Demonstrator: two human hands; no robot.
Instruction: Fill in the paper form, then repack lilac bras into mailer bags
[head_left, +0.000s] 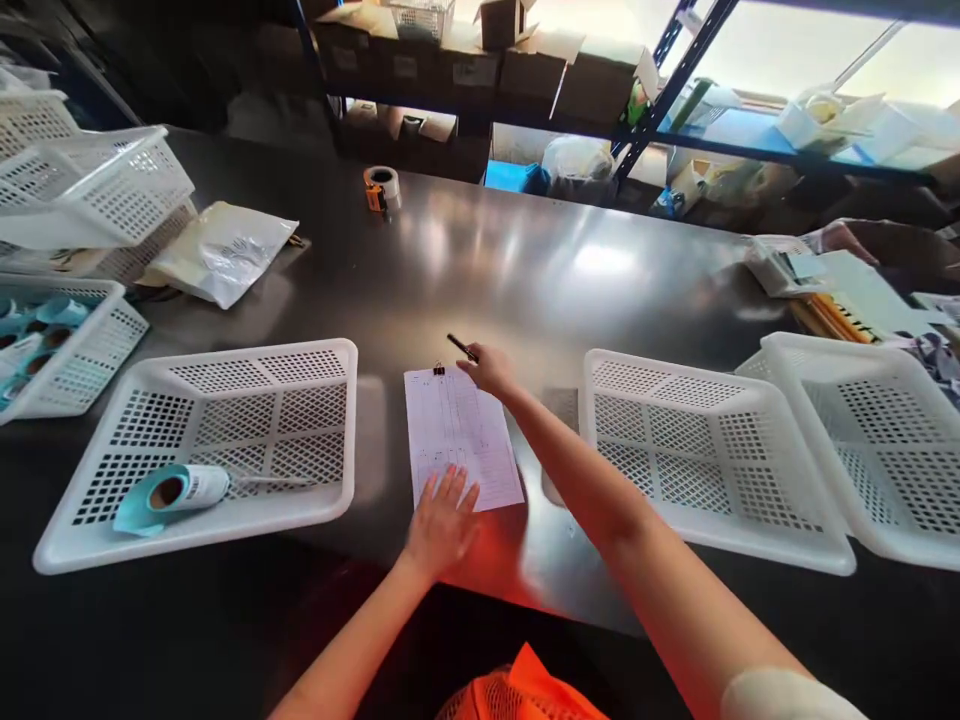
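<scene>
Printed sheets of paper [469, 430] lie on the metal table in front of me, with a black binder clip [439, 370] at their top edge. My left hand [441, 520] rests flat on the lower part of the sheets, fingers spread. Over the top right corner of the paper, my right hand [487, 368] is closed on a black pen [461, 347], which points up and to the left. The hand hides the pen's other end.
A white plastic basket [352, 420] on the left holds a label roll [202, 487]. Two more white baskets [592, 400] stand on the right. Tape rolls [384, 185] and a plastic-wrapped packet [225, 250] lie farther back. Shelves with cardboard boxes [457, 70] line the far side.
</scene>
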